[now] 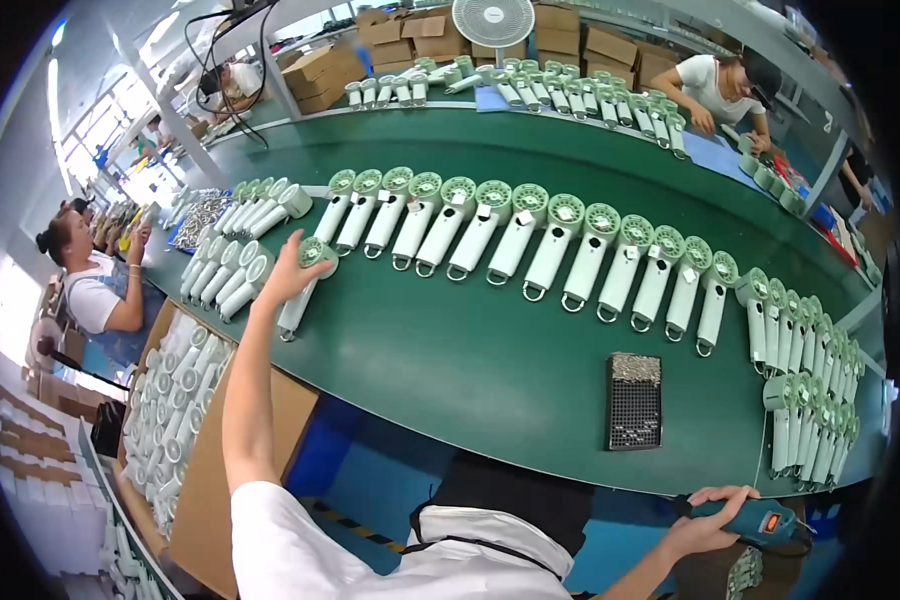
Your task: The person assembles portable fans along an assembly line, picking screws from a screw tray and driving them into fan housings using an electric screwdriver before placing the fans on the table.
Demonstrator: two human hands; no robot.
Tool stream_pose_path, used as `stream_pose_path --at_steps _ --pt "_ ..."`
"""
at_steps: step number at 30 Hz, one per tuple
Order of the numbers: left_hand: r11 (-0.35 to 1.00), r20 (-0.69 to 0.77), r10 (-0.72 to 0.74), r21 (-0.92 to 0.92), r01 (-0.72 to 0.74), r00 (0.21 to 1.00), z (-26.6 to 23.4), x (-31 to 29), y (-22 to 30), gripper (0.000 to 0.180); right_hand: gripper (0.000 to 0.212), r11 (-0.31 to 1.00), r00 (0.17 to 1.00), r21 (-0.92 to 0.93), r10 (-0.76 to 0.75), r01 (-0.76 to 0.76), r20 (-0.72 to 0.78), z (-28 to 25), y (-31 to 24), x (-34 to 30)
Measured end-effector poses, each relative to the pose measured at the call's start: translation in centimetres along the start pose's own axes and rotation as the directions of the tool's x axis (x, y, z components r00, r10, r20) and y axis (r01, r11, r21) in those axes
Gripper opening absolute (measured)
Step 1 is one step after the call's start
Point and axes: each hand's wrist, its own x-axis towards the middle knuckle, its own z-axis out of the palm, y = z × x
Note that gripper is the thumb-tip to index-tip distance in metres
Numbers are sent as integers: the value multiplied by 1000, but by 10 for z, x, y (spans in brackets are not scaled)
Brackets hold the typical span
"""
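Observation:
At the left of the bench my left hand reaches out and grips the round green head of a white handheld fan. Its handle points toward me, with a small metal loop at the end. Low at the right, my right hand is wrapped round a teal electric screwdriver with an orange switch, held by the bench's front edge. A curved row of similar handheld fans lies across the bench, loops toward me; several carry small white pieces below their heads.
A black grid tray of small metal parts lies on the green bench. More fans crowd the right end. White housings fill a carton at the left. Co-workers sit at the left and across.

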Motion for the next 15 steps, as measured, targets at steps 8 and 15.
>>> stream_pose_path --at_steps 8,15 --pt "979 32 33 -202 -26 999 -25 -12 28 70 22 993 994 -39 -111 110 -9 10 -5 3" --pt "299 -11 207 -951 -74 978 -70 -34 109 70 20 997 997 3 -78 78 15 10 0 3"
